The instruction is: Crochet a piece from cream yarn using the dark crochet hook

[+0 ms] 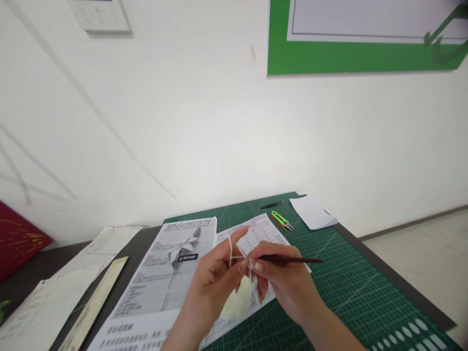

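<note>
Head view, white yarn looping over my left hand, fingers pinching it above a pale piece, my right hand gripping a dark hook at the yarn, both hovering over printed sheets on a green mat, snips lying further back.

A dark green cutting mat is showing a pale grid of lines, and a grey-and-white printed sheet is lying across it beside a pink-ruled form. Bright green snips are catching the eye near plain white paper. White yarn and a cream crocheted piece are sitting pale against a dark brown hook.
</note>
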Available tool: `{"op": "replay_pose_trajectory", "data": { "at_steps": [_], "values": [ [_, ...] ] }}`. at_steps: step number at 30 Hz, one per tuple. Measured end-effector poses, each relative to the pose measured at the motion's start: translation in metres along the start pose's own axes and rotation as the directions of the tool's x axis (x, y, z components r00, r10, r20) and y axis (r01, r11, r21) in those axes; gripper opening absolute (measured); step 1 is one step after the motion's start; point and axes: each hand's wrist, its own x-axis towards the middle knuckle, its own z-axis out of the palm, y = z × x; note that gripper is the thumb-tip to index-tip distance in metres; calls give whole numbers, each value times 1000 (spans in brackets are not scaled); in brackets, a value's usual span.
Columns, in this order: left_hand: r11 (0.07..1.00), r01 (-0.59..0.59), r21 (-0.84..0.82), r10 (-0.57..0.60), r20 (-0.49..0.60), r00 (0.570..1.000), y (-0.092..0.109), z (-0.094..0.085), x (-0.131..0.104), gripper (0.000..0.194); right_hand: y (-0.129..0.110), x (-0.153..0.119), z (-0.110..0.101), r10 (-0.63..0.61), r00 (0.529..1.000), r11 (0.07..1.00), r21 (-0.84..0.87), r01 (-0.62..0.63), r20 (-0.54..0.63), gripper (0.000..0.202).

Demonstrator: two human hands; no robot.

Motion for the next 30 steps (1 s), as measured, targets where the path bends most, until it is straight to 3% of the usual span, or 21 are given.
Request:
{"op": "replay_pose_trajectory", "data": {
  "at_steps": [4,9,15,18,24,30],
  "values": [
    [991,69,-111,-62,71,996,-1,-3,0,47,-9,5,1,-14,996,994,-103,23,89,4],
    [974,40,-223,-38,14,999,-6,-3,1,47,-21,14,-2,28,984,958,-286,25,178,6],
    [906,104,-411,-96,40,995,-14,-4,3,57,-10,14,-7,14,985,970,-241,28,172,6],
    [909,123,-399,-90,99,991,-13,-8,5,59,-3,11,-10,21,987,988,-155,4,157,8],
    [968,68,-242,-38,129,991,-10,-8,6,50,-5,11,-14,9,977,980,-194,33,214,9],
    [935,115,-335,-64,160,985,-14,-3,7,51,-10,11,-13,17,970,968,-245,44,242,12]
  ]
}}
